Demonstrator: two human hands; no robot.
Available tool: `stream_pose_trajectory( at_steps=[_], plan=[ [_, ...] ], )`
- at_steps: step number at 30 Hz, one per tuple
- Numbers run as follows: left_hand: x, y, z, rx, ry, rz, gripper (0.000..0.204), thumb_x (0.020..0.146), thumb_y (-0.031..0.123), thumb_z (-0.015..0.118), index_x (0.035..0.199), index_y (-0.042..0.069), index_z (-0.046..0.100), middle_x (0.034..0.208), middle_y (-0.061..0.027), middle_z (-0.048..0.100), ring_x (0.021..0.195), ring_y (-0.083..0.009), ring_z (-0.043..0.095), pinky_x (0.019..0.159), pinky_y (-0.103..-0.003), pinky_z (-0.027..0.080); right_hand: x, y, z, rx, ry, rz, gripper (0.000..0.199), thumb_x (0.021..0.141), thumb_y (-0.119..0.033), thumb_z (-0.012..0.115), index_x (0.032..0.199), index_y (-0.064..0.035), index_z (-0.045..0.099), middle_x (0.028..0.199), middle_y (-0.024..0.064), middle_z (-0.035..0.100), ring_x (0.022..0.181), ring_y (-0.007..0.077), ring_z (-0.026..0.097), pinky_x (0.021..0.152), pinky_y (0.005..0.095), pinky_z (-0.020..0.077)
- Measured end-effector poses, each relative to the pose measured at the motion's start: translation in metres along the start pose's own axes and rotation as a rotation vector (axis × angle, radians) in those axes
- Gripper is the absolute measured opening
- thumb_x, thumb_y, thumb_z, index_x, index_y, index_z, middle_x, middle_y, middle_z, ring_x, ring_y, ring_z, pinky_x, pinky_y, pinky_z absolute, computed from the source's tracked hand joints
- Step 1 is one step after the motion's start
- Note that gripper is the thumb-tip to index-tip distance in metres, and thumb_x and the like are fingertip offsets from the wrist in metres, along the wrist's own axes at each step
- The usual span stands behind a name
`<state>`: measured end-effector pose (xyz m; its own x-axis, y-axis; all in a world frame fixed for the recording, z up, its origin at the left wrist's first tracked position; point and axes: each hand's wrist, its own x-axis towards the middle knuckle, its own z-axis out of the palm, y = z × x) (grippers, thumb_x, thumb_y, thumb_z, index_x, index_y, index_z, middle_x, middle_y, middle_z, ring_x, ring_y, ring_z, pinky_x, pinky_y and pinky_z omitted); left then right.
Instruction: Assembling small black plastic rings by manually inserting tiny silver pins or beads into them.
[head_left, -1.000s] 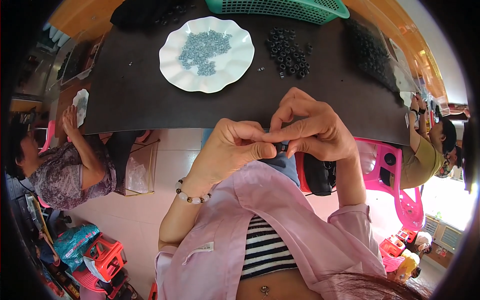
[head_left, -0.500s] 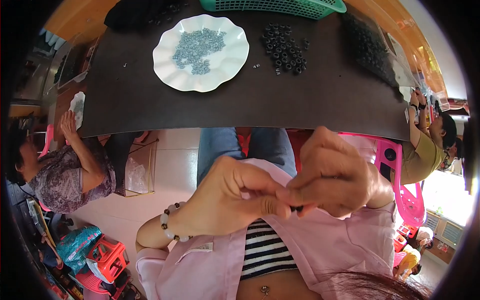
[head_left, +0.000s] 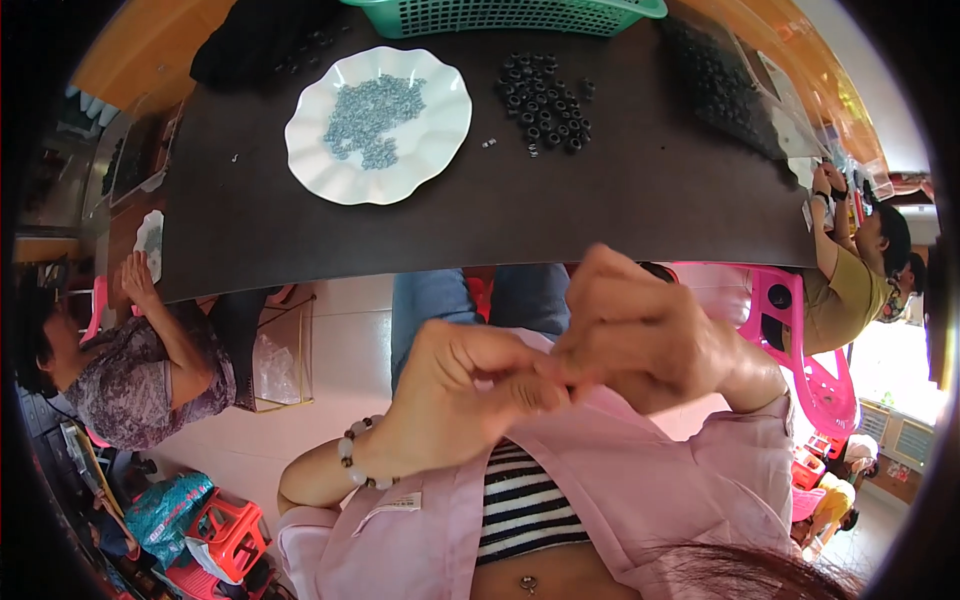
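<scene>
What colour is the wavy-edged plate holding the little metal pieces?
White, seen clearly in the head view: the plate sits on the dark table.

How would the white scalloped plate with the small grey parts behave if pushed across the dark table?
The white plate looks rigid and shallow, so it would likely slide flat on the smooth dark table rather than tip. The loose grey parts heaped on it would probably shift or scatter under a quick shove. Its wavy rim may offer decent finger purchase.

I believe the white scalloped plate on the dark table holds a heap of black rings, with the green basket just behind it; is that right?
Not quite. In the head view, the white scalloped plate holds a heap of small grey-blue pieces; the black rings lie loose on the dark table to its right. The green basket does stand behind it.
</scene>
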<state>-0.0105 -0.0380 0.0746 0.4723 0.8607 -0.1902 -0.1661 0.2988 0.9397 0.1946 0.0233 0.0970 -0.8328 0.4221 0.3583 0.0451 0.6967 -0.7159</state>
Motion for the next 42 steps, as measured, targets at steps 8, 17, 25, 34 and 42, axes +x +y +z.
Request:
stream_pose_trajectory(
  at_steps=[8, 17, 25, 34, 42],
  plan=[
    [0.069, -0.041, -0.020, -0.351, 0.227, 0.061, 0.019, 0.089, 0.021, 0.066, 0.088, 0.002, 0.070, 0.074, -0.0021, 0.066, 0.061, -0.0043, 0.053, 0.059, -0.018, 0.044, -0.001, 0.053, 0.005, 0.067, 0.257, 0.283, 0.023, 0.083, -0.007, 0.067, 0.105, -0.0027, 0.067, 0.095, 0.0081, 0.061, 0.081, 0.0177, 0.055, 0.071, 0.0284, 0.0451],
    [0.103, -0.044, -0.028, -0.452, 0.136, 0.081, 0.024, 0.092, 0.019, 0.061, 0.105, -0.001, 0.066, 0.087, -0.0030, 0.065, 0.070, -0.0051, 0.055, 0.066, -0.019, 0.046, -0.018, 0.074, -0.013, 0.188, 0.444, 0.370, 0.027, 0.081, -0.009, 0.072, 0.108, -0.0045, 0.067, 0.099, 0.0041, 0.061, 0.084, 0.0108, 0.052, 0.075, 0.0247, 0.0431],
    [0.108, -0.072, -0.049, -0.479, 0.188, 0.226, 0.022, 0.092, 0.006, 0.056, 0.111, -0.005, 0.061, 0.088, -0.0052, 0.064, 0.073, -0.0083, 0.057, 0.071, -0.025, 0.048, -0.034, 0.075, -0.035, -0.024, 0.554, 0.345, 0.032, 0.075, -0.007, 0.076, 0.106, -0.0053, 0.067, 0.098, 0.0024, 0.061, 0.083, 0.0102, 0.051, 0.076, 0.0243, 0.0428],
    [0.105, -0.075, -0.049, -0.451, 0.166, 0.239, 0.023, 0.093, 0.007, 0.056, 0.112, -0.006, 0.061, 0.090, -0.0065, 0.064, 0.073, -0.0078, 0.058, 0.071, -0.023, 0.049, -0.037, 0.069, -0.067, -0.288, 0.652, 0.345, 0.029, 0.076, -0.006, 0.074, 0.105, -0.0050, 0.067, 0.093, 0.0011, 0.060, 0.079, 0.0079, 0.050, 0.076, 0.0233, 0.0427],
    [0.105, -0.074, -0.047, -0.453, 0.143, 0.253, 0.022, 0.093, 0.006, 0.056, 0.110, -0.005, 0.061, 0.088, -0.0055, 0.064, 0.073, -0.0081, 0.058, 0.071, -0.024, 0.048, -0.087, 0.115, -0.220, -0.912, 1.037, 0.568, 0.026, 0.086, -0.021, 0.066, 0.104, -0.0029, 0.070, 0.090, 0.0065, 0.069, 0.080, 0.0090, 0.060, 0.074, 0.0242, 0.0470]
  ],
)
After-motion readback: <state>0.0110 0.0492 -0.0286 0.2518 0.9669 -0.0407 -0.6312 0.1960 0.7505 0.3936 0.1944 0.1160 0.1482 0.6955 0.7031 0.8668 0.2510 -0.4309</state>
